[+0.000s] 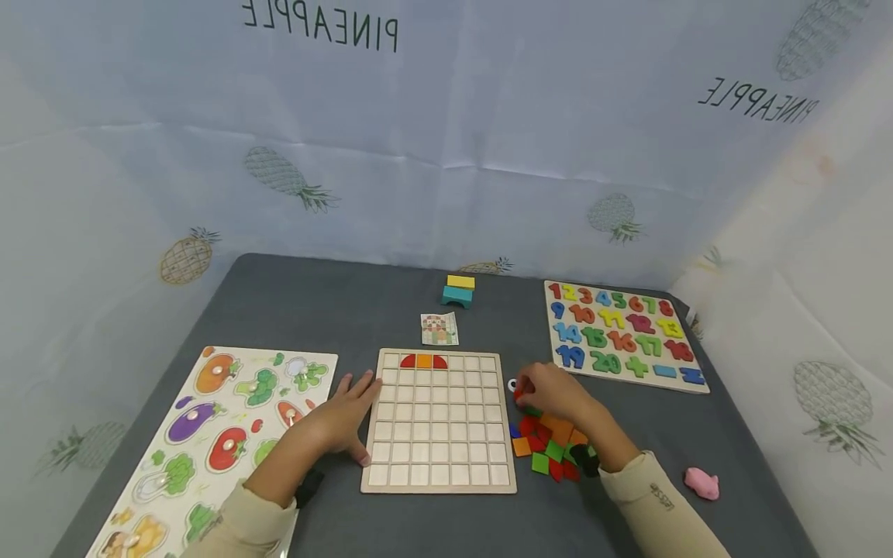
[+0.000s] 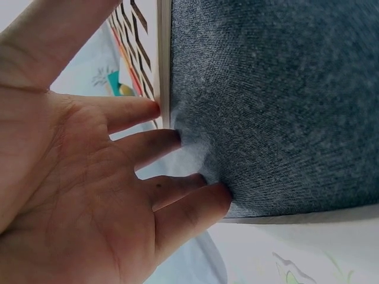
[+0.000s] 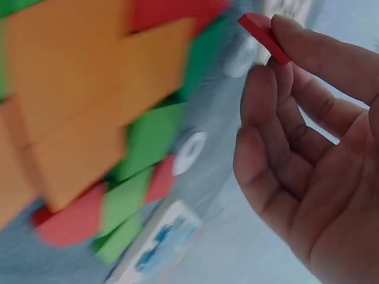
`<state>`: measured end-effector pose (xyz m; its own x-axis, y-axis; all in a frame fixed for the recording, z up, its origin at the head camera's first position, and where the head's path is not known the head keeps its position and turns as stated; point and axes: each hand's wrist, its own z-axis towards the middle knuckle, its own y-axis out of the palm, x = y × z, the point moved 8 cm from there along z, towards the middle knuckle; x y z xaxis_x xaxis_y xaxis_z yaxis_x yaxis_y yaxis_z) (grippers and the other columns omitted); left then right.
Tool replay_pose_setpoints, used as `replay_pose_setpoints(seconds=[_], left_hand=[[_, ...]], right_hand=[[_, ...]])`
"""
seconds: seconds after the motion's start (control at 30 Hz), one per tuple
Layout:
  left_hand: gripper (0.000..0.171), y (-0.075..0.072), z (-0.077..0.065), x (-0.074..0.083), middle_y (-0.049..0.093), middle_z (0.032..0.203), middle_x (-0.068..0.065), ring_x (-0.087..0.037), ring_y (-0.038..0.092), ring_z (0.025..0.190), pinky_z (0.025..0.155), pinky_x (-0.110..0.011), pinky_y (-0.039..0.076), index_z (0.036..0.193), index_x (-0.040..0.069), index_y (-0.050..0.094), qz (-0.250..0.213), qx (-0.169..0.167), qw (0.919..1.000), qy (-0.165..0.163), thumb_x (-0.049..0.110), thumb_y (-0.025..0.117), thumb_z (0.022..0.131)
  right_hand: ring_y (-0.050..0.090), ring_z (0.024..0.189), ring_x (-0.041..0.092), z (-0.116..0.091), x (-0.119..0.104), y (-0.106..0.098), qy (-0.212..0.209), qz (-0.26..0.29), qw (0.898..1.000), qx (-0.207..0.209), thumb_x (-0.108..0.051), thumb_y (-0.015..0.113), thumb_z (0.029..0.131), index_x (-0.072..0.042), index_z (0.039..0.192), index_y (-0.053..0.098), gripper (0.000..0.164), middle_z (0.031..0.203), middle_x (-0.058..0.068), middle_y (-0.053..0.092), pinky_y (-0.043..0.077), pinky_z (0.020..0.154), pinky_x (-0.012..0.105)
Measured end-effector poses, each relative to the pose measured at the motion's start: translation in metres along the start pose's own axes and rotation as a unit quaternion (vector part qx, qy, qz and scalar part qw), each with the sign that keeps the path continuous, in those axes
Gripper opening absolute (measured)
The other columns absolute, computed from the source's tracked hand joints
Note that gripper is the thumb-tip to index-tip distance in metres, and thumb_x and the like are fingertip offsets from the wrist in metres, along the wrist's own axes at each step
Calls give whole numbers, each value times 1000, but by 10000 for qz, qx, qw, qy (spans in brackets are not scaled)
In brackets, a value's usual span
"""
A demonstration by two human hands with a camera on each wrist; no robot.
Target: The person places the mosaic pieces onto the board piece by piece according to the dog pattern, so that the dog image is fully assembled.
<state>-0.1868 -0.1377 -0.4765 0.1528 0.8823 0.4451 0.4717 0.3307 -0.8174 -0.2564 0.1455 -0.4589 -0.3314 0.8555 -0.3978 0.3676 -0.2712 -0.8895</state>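
Right of frame centre, the right hand is pinching a red piece near the loose pieces; the left hand, splayed, is touching the left edge of the lower-centre board, apparently steadying it.

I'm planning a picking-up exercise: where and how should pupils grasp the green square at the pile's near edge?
Probably pinch the green square at its near edge, coming in low from the near side: it looks thin and flat, and that edge lies bare, while the pile crowds its far side.
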Motion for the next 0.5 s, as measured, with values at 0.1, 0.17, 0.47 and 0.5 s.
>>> replay_pose_setpoints(seconds=[0.1,0.17,0.47,0.5], left_hand=[[119,-2,1,0,12,151,-13,-42,3,136,87,-54,38,144,8,22,48,8,10000,5,28,89,47],[119,-2,2,0,11,151,-13,-42,3,136,88,-53,38,144,8,22,80,12,10000,1,28,89,48],[119,1,3,-1,13,151,-12,-41,4,136,93,-53,36,144,9,23,149,38,9999,-69,30,89,47],[119,1,3,-1,13,151,-12,-41,4,136,93,-53,36,144,10,22,148,37,9998,-90,30,89,48]], right_hand=[[49,58,9,8,-18,-3,-362,287,9989,-50,-16,66,82,-13,89,63,8,69,-6,55,43,55,24],[50,60,11,17,-35,-4,-622,459,9970,-61,-13,63,85,-11,95,62,11,72,-4,56,43,55,25],[57,75,7,69,-120,17,-1561,666,9855,22,-11,59,87,-11,95,62,8,84,-5,63,46,65,24],[58,74,6,74,-128,19,-1631,665,9844,51,-11,59,87,-11,94,62,7,83,-5,63,46,65,24]])
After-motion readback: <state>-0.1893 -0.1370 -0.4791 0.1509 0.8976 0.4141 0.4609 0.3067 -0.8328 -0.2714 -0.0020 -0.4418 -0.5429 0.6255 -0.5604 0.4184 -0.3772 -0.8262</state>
